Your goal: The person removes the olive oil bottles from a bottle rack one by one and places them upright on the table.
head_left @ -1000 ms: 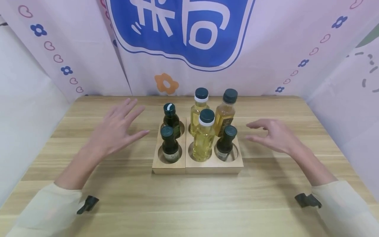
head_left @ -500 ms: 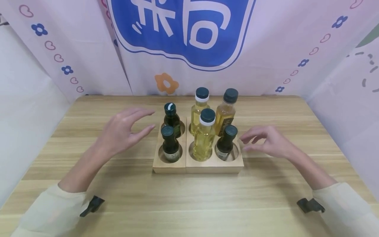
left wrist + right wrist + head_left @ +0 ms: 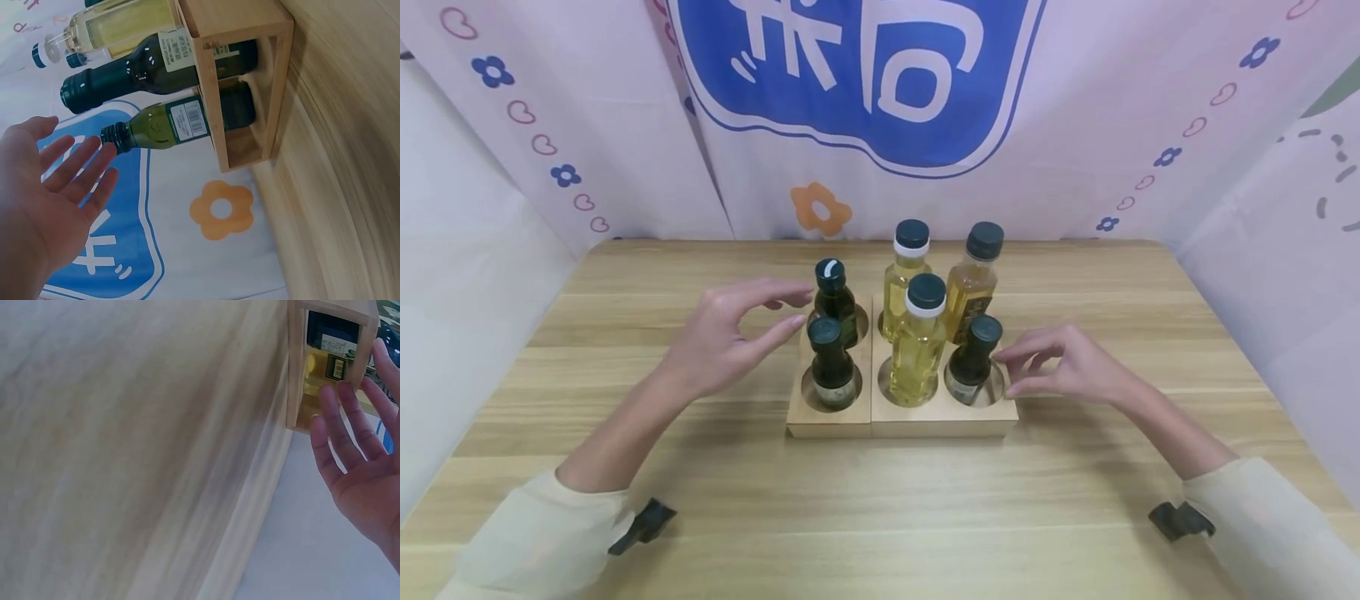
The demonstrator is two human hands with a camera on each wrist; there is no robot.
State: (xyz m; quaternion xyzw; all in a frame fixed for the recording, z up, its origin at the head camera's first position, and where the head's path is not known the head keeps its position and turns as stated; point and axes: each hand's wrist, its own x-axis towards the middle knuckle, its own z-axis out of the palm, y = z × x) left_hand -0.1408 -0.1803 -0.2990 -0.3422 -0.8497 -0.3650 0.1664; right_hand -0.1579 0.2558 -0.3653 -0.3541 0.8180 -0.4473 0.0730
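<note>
Two wooden bottle racks stand side by side: a narrow left one (image 3: 829, 431) and a wider right one (image 3: 943, 428). In the left rack sit two dark green glass bottles, a front one (image 3: 832, 371) and a back one (image 3: 835, 300). The right rack holds two pale yellow oil bottles, front (image 3: 916, 358) and back (image 3: 905, 287), an amber bottle (image 3: 967, 296) and a dark bottle (image 3: 970, 367). My left hand (image 3: 718, 342), fingers extended, is beside the left rack's bottles, holding nothing. My right hand (image 3: 1067, 367) has its fingertips at the right rack's right edge; contact is unclear.
The racks stand mid-way on a wooden table (image 3: 880, 517). Behind it hangs a white cloth backdrop (image 3: 1045, 200) with a blue sign print (image 3: 917, 142) and an orange flower. Black wrist straps (image 3: 643, 525) show at both cream sleeves (image 3: 542, 533).
My left hand has moved right toward the left rack's bottles. My right hand has moved left to the right rack's edge. Bottles and racks have stayed in place.
</note>
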